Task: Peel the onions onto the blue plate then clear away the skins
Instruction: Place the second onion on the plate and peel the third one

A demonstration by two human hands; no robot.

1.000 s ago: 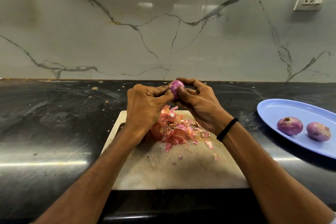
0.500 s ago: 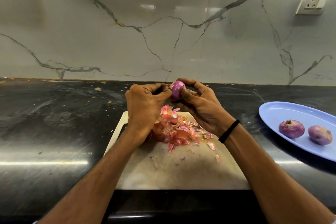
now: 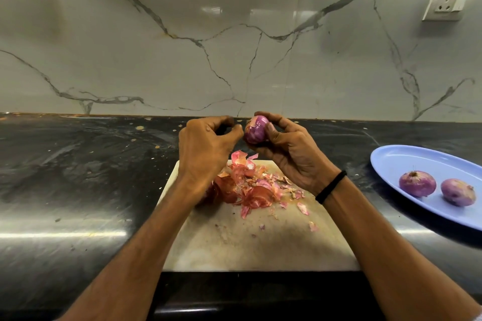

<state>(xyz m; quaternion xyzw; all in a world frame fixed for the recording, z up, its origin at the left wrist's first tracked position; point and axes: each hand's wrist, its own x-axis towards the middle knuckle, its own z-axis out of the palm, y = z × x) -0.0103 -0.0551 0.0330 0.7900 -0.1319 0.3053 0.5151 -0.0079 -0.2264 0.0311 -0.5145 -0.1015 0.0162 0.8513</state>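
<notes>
The left hand (image 3: 206, 146), fingers curled, has drawn off the onion (image 3: 255, 130) to just beside it; whether it pinches a scrap cannot be told. The right hand (image 3: 289, 154) grips the onion, which is likely not fully peeled. The skins (image 3: 247, 185) lie below both hands, and the blue plate (image 3: 407, 161) is well to the right.

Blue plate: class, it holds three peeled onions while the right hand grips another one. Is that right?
No. The head view shows two peeled onions on the blue plate, not three. The right hand does grip another onion.
</notes>
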